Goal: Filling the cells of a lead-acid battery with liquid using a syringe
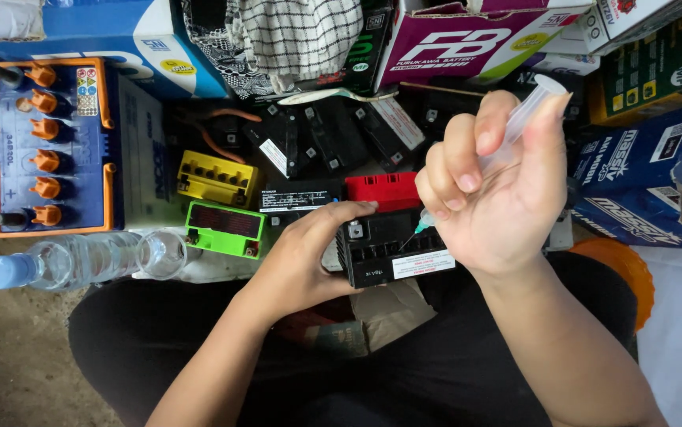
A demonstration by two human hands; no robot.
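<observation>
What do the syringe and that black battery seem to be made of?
Syringe in the right hand: clear plastic, as light passes through the barrel. Black battery steadied by the left hand: probably hard moulded plastic, matte with crisp ribbed edges.

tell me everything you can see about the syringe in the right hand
The syringe is a slim clear plastic tube, tilted, with its flat plunger end up by the thumb and its greenish hub and thin needle pointing down-left. The right hand grips it, fingers curled round the barrel, thumb on the plunger top. The needle tip sits at the top of the small black battery, which the left hand steadies. Whether the barrel holds liquid cannot be told.
</observation>
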